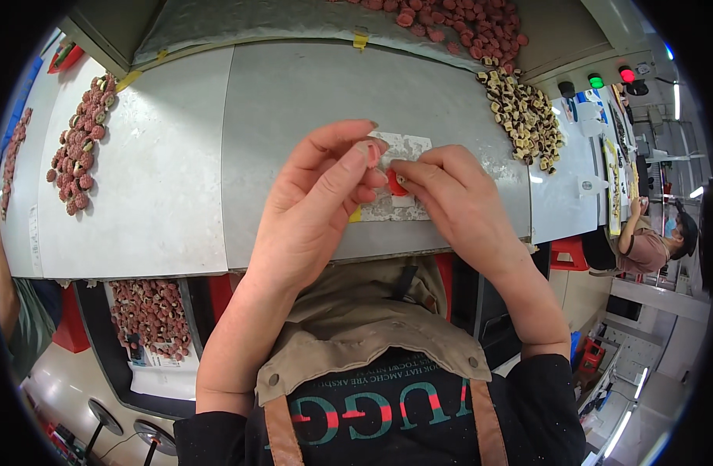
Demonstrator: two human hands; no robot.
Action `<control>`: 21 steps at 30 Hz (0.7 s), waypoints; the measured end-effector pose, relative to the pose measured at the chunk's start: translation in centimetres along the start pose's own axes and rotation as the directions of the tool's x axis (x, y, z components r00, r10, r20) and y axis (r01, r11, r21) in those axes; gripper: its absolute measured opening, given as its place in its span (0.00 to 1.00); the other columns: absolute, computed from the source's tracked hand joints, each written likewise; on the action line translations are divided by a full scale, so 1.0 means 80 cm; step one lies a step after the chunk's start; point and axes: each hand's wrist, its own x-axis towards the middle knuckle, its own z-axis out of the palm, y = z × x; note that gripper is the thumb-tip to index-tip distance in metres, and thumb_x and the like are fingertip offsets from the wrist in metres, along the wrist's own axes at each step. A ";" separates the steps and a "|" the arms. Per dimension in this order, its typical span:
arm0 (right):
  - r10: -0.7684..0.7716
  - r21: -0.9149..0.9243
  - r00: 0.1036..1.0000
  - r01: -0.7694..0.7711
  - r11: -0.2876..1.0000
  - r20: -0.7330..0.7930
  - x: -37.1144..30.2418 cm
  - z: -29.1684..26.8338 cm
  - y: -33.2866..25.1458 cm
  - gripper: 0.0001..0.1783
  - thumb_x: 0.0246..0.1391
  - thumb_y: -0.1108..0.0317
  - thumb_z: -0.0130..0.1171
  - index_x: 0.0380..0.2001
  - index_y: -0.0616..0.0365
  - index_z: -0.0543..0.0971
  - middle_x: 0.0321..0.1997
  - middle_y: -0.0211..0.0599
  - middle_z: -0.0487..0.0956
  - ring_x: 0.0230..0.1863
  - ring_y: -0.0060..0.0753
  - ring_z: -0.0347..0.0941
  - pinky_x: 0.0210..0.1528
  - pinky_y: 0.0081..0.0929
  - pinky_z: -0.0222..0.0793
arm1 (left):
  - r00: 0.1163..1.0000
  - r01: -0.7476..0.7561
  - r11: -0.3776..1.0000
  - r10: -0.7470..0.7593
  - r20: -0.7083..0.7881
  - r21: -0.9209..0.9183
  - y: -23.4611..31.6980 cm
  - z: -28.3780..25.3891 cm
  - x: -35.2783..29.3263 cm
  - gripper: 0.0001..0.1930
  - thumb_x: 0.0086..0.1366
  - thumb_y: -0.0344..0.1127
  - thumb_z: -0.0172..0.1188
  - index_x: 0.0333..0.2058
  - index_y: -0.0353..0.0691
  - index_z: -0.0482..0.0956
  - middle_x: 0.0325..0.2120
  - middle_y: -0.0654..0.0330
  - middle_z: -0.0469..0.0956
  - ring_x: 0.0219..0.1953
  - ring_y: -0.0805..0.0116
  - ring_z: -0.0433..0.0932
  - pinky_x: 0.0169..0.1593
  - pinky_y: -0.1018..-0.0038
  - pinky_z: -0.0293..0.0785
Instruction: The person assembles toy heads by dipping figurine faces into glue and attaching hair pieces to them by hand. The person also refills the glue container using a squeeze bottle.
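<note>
Near the worktop's [154,179] middle, the left hand [306,194] holds a pink shell-like piece [373,154] between thumb and fingers, while the right hand [461,190], at its three o'clock, has its fingers pinched on a small pale piece [401,179] beside a red object [395,186]. From the hands, yellow-and-dark pieces [523,116] lie at two o'clock, loose pink pieces [477,31] at one, filled pink pieces [81,151] at nine.

The grey table [294,89] bears pink pieces [78,151] and cream-and-brown pieces [523,116].
</note>
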 end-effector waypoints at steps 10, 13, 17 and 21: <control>-0.070 -0.075 0.996 0.067 0.995 -0.046 0.001 0.009 0.006 0.18 0.43 0.78 0.63 0.41 0.58 0.79 0.35 0.36 0.74 0.36 0.39 0.72 0.38 0.31 0.71 | 1.000 -0.005 1.000 0.004 -0.025 -0.013 0.003 0.004 0.001 0.17 0.69 0.31 0.52 0.55 0.36 0.68 0.45 0.62 0.76 0.43 0.76 0.76 0.48 0.81 0.73; -0.062 -0.010 0.996 0.062 0.998 -0.059 -0.001 0.013 0.013 0.16 0.48 0.78 0.61 0.43 0.58 0.79 0.37 0.37 0.75 0.37 0.36 0.73 0.38 0.28 0.70 | 0.996 0.020 0.999 -0.016 -0.083 0.046 0.004 0.008 0.001 0.17 0.69 0.31 0.52 0.55 0.35 0.69 0.45 0.63 0.76 0.43 0.76 0.76 0.48 0.81 0.73; 0.179 0.359 0.984 -0.164 0.919 -0.007 -0.005 0.002 0.009 0.14 0.53 0.77 0.58 0.44 0.58 0.79 0.39 0.37 0.75 0.39 0.32 0.73 0.39 0.24 0.69 | 0.994 0.036 0.997 -0.028 -0.102 0.075 0.004 0.012 0.000 0.17 0.69 0.33 0.53 0.55 0.35 0.69 0.44 0.62 0.76 0.44 0.75 0.76 0.48 0.80 0.72; 0.342 0.737 0.938 -0.187 0.650 -0.064 0.003 0.001 -0.015 0.13 0.55 0.77 0.55 0.44 0.60 0.80 0.39 0.38 0.75 0.39 0.31 0.73 0.40 0.23 0.69 | 0.996 0.082 0.994 -0.079 -0.045 0.071 0.004 0.010 0.000 0.16 0.70 0.34 0.53 0.53 0.34 0.70 0.43 0.61 0.76 0.44 0.74 0.75 0.49 0.79 0.71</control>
